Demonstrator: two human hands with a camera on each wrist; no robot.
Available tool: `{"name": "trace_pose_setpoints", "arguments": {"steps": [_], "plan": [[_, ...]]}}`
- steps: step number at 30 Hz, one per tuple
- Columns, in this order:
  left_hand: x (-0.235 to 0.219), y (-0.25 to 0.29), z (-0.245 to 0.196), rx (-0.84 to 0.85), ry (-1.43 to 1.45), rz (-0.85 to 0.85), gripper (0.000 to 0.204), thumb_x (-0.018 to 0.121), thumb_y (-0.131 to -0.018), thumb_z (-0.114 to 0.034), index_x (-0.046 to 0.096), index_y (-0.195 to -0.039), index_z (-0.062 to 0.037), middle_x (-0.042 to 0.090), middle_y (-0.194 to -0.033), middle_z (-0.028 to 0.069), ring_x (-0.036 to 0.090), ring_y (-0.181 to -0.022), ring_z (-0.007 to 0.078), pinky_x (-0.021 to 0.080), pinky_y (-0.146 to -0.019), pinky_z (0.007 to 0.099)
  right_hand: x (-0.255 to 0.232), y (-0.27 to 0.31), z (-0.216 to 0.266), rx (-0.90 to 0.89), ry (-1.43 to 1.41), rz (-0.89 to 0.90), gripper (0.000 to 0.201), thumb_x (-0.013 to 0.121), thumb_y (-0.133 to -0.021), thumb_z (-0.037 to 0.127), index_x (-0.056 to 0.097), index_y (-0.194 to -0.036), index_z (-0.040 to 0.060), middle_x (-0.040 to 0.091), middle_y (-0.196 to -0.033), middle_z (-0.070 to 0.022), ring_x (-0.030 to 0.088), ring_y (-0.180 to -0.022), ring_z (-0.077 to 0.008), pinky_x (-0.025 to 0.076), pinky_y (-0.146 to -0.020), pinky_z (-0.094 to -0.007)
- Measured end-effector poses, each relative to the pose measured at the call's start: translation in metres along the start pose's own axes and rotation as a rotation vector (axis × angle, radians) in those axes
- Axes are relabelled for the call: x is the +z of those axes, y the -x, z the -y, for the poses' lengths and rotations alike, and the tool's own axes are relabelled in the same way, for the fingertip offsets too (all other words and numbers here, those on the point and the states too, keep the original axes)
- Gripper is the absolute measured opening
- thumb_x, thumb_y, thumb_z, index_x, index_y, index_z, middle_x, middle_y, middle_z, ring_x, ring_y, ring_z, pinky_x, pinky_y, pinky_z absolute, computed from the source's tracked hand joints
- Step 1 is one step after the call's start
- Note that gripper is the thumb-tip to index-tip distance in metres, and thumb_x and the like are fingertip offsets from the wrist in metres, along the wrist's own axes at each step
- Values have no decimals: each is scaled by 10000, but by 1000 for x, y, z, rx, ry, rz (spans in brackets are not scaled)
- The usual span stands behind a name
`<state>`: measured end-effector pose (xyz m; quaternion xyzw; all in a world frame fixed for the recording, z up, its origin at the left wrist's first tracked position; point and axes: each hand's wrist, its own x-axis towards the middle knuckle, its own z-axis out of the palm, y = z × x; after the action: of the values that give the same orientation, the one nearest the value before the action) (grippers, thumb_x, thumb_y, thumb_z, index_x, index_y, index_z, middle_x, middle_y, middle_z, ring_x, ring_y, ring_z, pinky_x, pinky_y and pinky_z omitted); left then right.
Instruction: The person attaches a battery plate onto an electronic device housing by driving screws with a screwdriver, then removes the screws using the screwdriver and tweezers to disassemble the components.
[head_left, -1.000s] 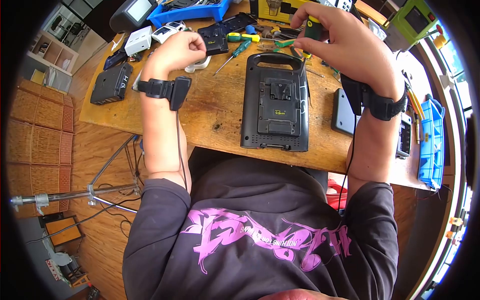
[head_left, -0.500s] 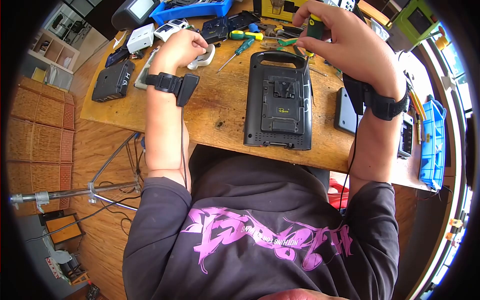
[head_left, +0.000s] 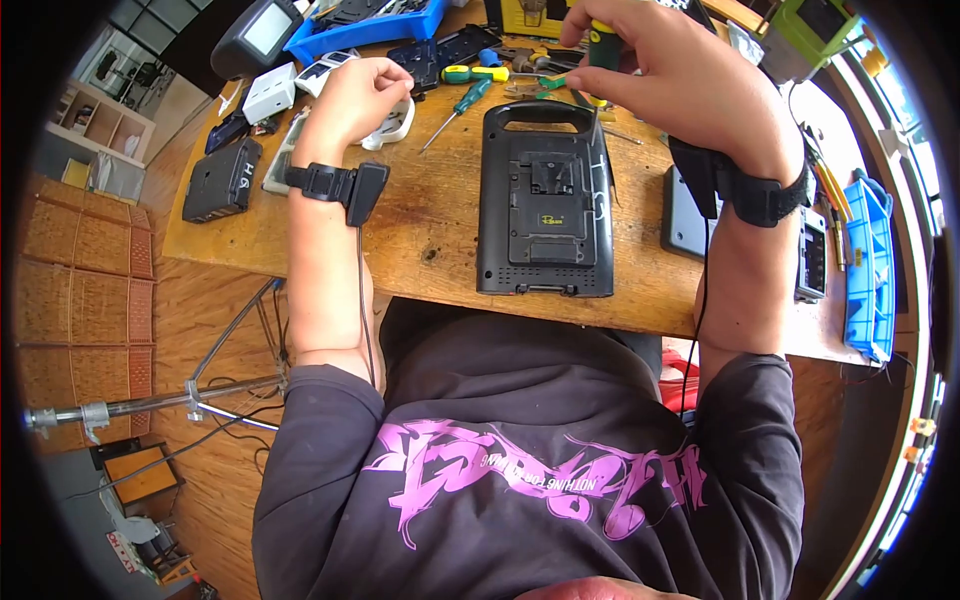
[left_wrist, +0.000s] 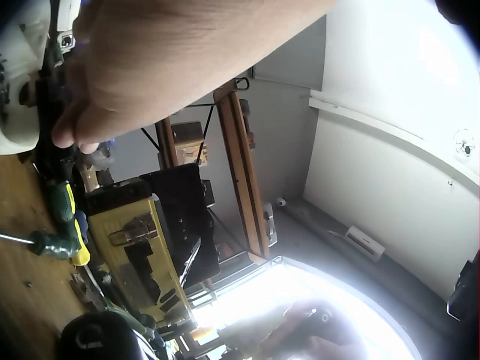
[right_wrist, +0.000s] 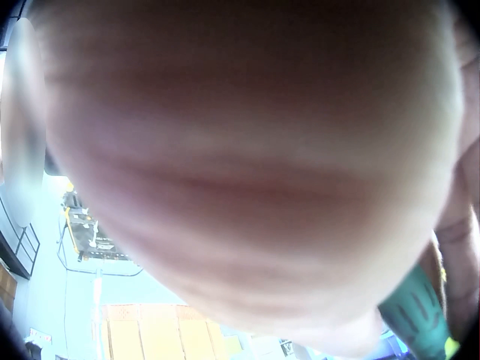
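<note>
Gripping, right hand [head_left: 680, 85]: your fingers pinch the green screwdriver [head_left: 602, 45] above the black charger [head_left: 547, 205].
Left hand [head_left: 362, 90]: curled, touching the white part [head_left: 392, 125] on the table [head_left: 430, 220].

The right wrist view is almost wholly filled by the blurred back of the right hand [right_wrist: 247, 165]; only a green tip of the screwdriver handle [right_wrist: 420, 319] shows at the lower right, cut off by the edge. In the head view the fingers cover most of that handle [head_left: 603, 45], and its shaft is too thin to follow. The left hand [head_left: 360, 95] hides whatever its curled fingers touch, possibly the white part [head_left: 392, 125] beside it. The left wrist view shows 1 blurred hand [left_wrist: 172, 60] cut off at the top.
</note>
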<state>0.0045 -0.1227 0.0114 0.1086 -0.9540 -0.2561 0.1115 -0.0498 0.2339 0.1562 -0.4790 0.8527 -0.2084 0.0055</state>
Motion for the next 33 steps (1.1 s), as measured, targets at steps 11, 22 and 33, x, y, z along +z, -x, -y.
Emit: {"name": "trace_pose_setpoints", "arguments": {"steps": [11,22,33], "plan": [[51,12,-79,666,400,94,222,798,-986,-115,804,-1205,-75,795,-1179,43,710,-1061,160,550,-940,304,-3,17,-1,-75,49,-97,293,711,-956,227,680,-1088,-33,734,-914,-256,725,-910,-443,577,-825,-482],[75,28,-112,776,540,164,119,766,-1020,-108,795,-1109,-35,765,-1058,59,702,-982,169,547,-905,316,-9,22,-5,-236,-81,-224,243,716,-957,185,729,-1036,-44,740,-876,-253,734,-816,-412,592,-755,-450],[76,30,-102,631,733,288,142,834,-983,-151,779,-1044,-35,769,-1019,23,664,-972,122,532,-932,305,-3,11,-4,-232,-116,-131,242,702,-945,160,713,-1022,-69,745,-869,-255,742,-816,-411,597,-761,-448]]}}
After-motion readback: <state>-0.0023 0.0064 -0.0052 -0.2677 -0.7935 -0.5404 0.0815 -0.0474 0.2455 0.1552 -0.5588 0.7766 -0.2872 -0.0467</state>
